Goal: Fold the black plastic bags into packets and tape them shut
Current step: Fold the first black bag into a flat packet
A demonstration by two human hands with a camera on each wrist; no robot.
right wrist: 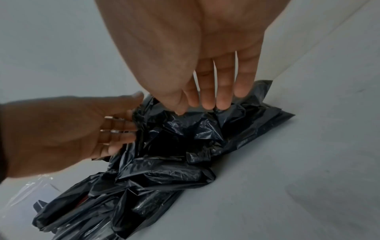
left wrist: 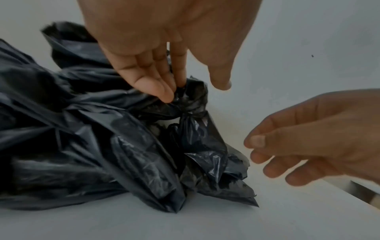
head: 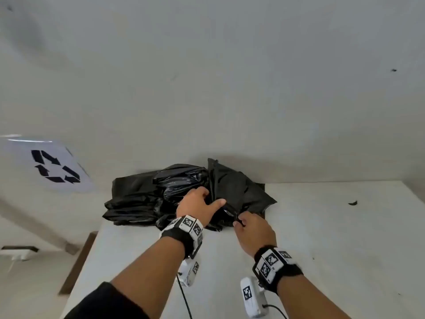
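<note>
Head view. A loose heap of black plastic bags (head: 174,196) lies at the far edge of a white table (head: 322,238), against the wall. The left hand (head: 197,204) reaches into the middle of the heap, thumb stretched out; the right hand (head: 251,229) is at the heap's near right corner and appears to pinch a fold of film. No neat packet and no tape can be seen, so the task is judged to be at its start: one bag is being singled out, and all folding and taping remain. A sheet with a recycling symbol (head: 55,166) lies to the left.

Left wrist view. Here the left hand's fingers (left wrist: 162,91) are seen nearly straight, their tips touching a twisted, knot-like bunch of plastic without clearly closing on it. The right hand's fingers are loosely curled just beside the bags; no plastic shows between them, so its grip cannot be confirmed.

Right wrist view. The right hand's fingers (right wrist: 222,99) point down, fairly straight, tips at the crumpled top edge. Only this view shows clear plastic wrapping (right wrist: 24,191) behind the heap.
</note>
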